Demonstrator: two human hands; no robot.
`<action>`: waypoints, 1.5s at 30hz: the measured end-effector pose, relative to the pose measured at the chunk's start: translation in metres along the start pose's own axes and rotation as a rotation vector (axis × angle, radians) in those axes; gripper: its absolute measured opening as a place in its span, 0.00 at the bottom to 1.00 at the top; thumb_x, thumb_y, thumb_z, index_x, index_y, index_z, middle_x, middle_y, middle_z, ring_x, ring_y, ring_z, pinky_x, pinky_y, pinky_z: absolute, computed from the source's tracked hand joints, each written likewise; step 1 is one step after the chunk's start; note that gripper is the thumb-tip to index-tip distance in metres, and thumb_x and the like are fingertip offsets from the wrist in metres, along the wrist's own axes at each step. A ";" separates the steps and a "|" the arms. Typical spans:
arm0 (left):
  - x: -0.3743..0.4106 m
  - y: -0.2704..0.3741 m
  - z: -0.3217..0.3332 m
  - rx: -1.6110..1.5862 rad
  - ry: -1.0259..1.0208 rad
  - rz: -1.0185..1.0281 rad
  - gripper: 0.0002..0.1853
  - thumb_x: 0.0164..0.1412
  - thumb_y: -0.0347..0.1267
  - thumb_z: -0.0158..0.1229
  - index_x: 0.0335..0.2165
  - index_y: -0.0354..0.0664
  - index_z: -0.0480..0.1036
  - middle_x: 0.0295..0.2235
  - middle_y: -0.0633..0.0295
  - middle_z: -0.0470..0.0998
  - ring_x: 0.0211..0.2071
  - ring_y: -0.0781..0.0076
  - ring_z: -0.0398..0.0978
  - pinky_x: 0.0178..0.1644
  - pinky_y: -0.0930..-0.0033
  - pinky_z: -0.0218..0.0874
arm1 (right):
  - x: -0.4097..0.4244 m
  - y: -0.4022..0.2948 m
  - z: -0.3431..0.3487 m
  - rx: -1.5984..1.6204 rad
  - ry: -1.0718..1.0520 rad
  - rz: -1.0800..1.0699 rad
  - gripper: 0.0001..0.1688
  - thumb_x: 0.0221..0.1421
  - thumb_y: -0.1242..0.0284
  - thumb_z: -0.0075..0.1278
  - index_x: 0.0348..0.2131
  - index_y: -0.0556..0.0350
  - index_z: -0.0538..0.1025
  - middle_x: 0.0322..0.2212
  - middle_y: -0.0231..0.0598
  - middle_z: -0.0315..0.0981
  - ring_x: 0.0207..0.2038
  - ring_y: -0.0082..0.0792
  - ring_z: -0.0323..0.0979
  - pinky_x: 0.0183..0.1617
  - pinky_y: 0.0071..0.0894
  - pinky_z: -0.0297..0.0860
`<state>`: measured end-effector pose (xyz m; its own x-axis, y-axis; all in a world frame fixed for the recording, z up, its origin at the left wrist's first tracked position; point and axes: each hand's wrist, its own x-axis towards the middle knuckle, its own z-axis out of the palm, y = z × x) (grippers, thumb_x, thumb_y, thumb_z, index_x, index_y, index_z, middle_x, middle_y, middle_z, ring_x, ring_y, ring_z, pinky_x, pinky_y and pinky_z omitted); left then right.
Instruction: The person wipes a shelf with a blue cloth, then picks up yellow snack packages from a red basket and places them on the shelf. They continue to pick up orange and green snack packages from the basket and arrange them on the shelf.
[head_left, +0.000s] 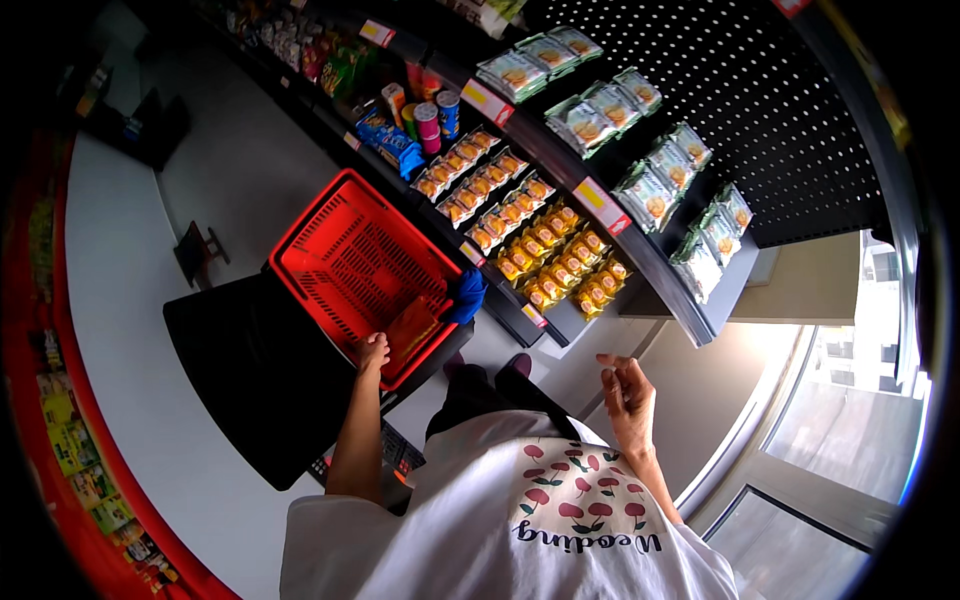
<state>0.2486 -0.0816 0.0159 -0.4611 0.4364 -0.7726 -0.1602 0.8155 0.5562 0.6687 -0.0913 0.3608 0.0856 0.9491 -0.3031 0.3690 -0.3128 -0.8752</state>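
Observation:
My left hand (373, 351) is at the near rim of a red plastic shopping basket (315, 214), its fingers curled. Whether it grips the rim cannot be made out. Inside the basket lies a flat orange-red package (416, 326). Some blue fabric (469, 295) hangs over the basket's right corner. My right hand (628, 394) is raised in the air to the right of my body, fingers partly bent and apart, with nothing in it. Nearest to it are the low shelf's yellow-wrapped snack cakes (559, 259).
A black surface (259, 375) adjoins the basket on the left. Ahead, a shelf edge (637, 240) juts out above the lower shelf, carrying rows of white-green snack packets (652, 195). Several snack canisters (427, 124) stand farther along. A glass door (840, 420) is at right.

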 end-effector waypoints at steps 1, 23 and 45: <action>0.016 -0.020 0.002 0.086 -0.022 -0.012 0.17 0.63 0.39 0.56 0.46 0.44 0.77 0.31 0.66 0.77 0.28 0.72 0.76 0.26 0.68 0.70 | 0.003 -0.001 0.005 -0.007 -0.008 0.001 0.11 0.67 0.75 0.45 0.46 0.60 0.74 0.24 0.25 0.66 0.21 0.13 0.54 0.24 0.16 0.54; 0.119 -0.057 0.050 -0.123 -0.007 -0.361 0.15 0.53 0.45 0.67 0.32 0.49 0.75 0.29 0.66 0.76 0.24 0.73 0.73 0.26 0.69 0.65 | -0.012 0.007 0.059 -0.147 -0.045 0.088 0.26 0.52 0.92 0.35 0.46 0.60 0.76 0.22 0.30 0.69 0.21 0.19 0.65 0.28 0.20 0.65; -0.220 0.129 -0.002 -0.524 -0.299 0.564 0.28 0.69 0.43 0.52 0.56 0.31 0.63 0.51 0.52 0.70 0.53 0.64 0.70 0.58 0.63 0.61 | 0.053 -0.030 0.102 -0.118 -0.226 -0.316 0.27 0.65 0.62 0.52 0.57 0.59 0.69 0.38 0.42 0.79 0.32 0.32 0.74 0.39 0.31 0.71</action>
<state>0.3276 -0.0728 0.2579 -0.3541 0.8702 -0.3426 -0.3949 0.1929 0.8982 0.5676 -0.0352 0.3319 -0.2495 0.9618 -0.1129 0.4491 0.0116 -0.8934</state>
